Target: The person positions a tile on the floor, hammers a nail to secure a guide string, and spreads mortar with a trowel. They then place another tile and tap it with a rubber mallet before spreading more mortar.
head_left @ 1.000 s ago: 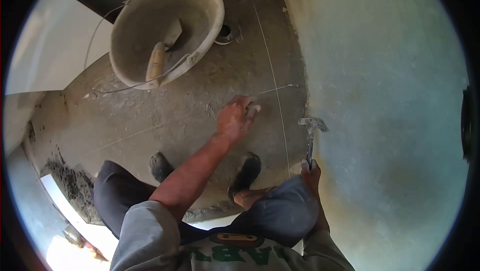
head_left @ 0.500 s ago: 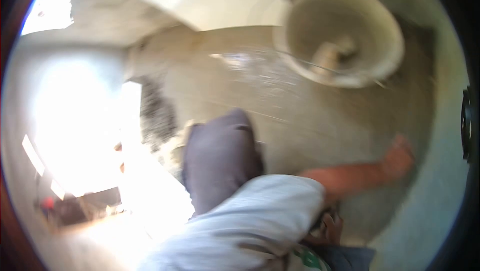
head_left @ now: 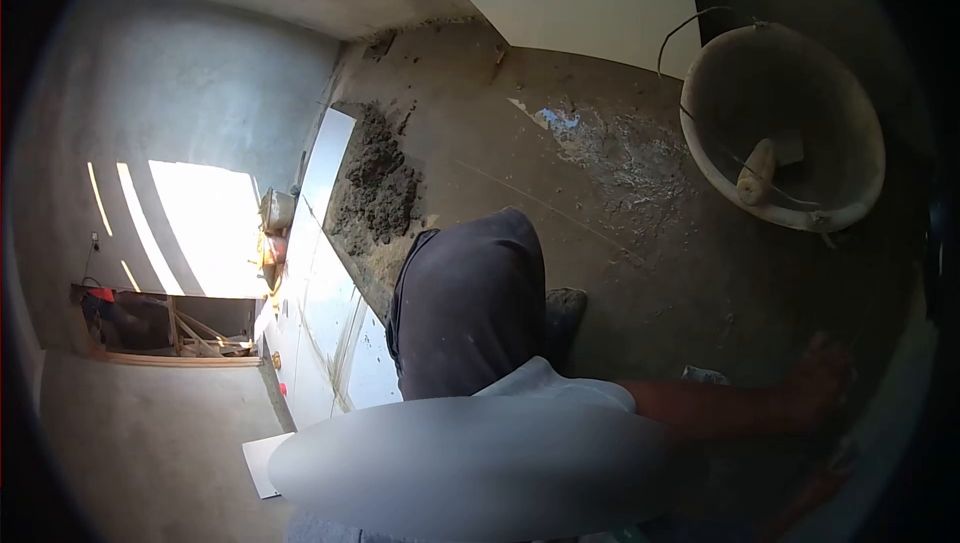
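Below the bucket (head_left: 868,158), left hand (head_left: 820,383) and right hand (head_left: 830,473) are showing grips too dark to tell; the left is now stretching nearer the wall (head_left: 905,393).

Got my left arm (head_left: 715,409) stretched way out toward the feed's right edge — left hand (head_left: 822,383) shadowy, can't read its grip. Right hand (head_left: 832,468) dim just below — left knee (head_left: 475,288) bent.
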The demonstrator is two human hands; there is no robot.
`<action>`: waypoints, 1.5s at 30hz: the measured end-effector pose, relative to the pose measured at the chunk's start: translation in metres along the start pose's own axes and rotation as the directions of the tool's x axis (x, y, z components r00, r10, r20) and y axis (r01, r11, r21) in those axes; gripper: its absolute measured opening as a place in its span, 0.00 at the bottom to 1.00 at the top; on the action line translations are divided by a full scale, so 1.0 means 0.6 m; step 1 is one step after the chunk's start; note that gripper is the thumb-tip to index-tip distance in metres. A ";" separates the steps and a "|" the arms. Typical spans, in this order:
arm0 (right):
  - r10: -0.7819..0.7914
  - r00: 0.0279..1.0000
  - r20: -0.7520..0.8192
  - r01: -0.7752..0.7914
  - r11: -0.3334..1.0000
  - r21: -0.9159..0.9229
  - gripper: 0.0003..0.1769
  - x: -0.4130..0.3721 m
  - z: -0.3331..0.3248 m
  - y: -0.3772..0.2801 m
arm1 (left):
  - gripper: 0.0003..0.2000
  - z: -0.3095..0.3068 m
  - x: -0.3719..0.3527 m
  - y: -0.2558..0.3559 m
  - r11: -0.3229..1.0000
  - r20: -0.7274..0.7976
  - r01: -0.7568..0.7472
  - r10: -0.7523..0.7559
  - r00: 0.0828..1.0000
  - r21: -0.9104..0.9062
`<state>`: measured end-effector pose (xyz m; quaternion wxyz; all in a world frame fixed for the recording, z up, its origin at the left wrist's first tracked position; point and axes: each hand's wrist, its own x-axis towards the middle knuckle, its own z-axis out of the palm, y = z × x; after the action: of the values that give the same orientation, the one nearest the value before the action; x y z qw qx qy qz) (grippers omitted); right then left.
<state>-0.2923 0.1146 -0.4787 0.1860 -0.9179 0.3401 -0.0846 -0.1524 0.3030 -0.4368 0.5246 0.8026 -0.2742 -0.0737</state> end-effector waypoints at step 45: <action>0.230 0.955 0.189 -0.279 0.912 0.301 0.22 0.014 0.116 0.064 | 0.16 -0.105 -0.114 -0.011 0.972 0.072 0.071 -0.089 0.993 0.224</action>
<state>-0.2889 0.1019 -0.5573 0.3685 -0.8263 0.4235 -0.0453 -0.1817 0.3912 -0.4267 0.4171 0.8626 -0.2693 -0.0968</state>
